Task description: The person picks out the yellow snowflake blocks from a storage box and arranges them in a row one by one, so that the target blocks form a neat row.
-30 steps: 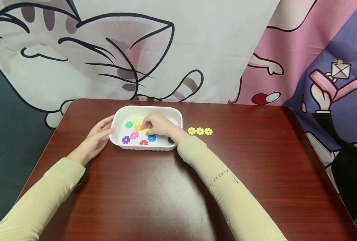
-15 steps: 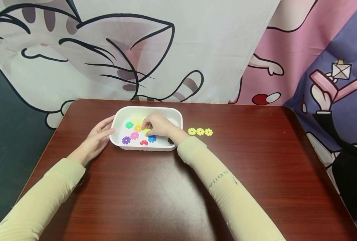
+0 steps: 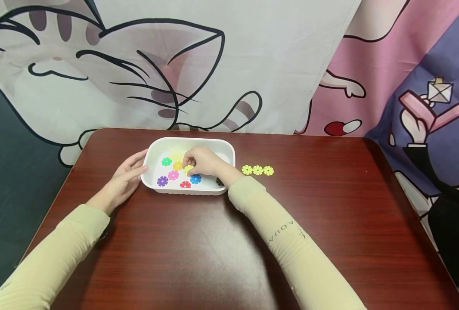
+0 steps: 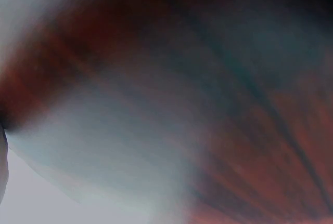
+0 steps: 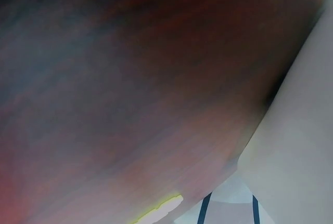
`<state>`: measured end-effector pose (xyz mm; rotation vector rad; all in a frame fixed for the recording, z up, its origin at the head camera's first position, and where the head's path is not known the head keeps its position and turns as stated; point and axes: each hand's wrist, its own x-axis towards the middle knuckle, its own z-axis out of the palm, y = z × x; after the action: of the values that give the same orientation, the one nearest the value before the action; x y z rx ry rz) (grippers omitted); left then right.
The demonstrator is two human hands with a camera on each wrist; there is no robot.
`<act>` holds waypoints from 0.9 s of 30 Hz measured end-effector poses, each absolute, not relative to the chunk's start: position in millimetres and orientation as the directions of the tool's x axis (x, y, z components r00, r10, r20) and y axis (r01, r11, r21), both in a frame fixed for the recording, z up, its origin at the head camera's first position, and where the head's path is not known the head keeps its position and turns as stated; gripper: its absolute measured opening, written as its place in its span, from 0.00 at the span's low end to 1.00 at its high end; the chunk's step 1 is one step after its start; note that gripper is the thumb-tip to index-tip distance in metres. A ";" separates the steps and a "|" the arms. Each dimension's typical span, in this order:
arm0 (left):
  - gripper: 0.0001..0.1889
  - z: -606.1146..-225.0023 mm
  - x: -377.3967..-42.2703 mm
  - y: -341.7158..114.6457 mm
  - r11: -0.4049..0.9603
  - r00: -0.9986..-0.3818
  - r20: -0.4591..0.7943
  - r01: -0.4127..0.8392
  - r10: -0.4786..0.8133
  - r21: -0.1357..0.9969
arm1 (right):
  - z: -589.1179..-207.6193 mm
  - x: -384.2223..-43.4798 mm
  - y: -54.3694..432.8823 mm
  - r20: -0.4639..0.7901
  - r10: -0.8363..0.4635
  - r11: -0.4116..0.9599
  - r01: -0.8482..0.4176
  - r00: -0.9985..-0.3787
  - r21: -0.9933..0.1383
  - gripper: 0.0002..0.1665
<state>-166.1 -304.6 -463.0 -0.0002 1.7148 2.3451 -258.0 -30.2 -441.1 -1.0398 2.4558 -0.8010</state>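
A white plastic tray (image 3: 190, 190) stands near the table's far edge. My left hand (image 3: 126, 176) holds its left end, thumb at the rim and fingers along the outer wall. Inside the tray my right hand (image 3: 202, 161) pinches a yellow flower-shaped disc (image 3: 188, 169) between thumb and fingers. Around it lie green (image 3: 166, 161), orange-yellow (image 3: 177, 165), pink (image 3: 173, 175), purple (image 3: 162, 181), red (image 3: 185, 184) and blue (image 3: 195, 179) notched discs. The right wrist partly covers a black disc (image 3: 219, 181). Neither wrist view shows fingertips.
Right of the tray, three yellow discs (image 3: 258, 170) lie joined in a row on the brown table (image 3: 330, 206). A printed cat curtain (image 3: 276, 64) hangs behind the table. The right wrist view catches the tray's side (image 5: 296, 146) and a yellow disc edge (image 5: 158, 211).
Both hands keep their places on and in the tray. The right fingers shift very slightly, and more of the pinched yellow disc shows. The whole scene sits a touch lower.
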 end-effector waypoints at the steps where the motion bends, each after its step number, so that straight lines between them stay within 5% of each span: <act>1: 0.27 -462.9 -166.0 -305.1 -0.284 -0.972 -0.139 -0.190 0.188 0.940 | -440.8 -257.8 -30.6 -0.100 -0.737 0.568 -0.534 -0.668 -0.626 0.11; 27: 0.29 -462.2 -167.0 -304.6 -0.253 -0.972 -0.166 -0.205 0.168 0.945 | -430.8 -258.4 -29.8 -0.032 -0.669 0.467 -0.385 -0.743 -0.796 0.08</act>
<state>-167.0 -304.6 -462.2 -0.0452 1.7544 2.3151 -258.4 -29.8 -430.8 -0.8910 2.3792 -1.1630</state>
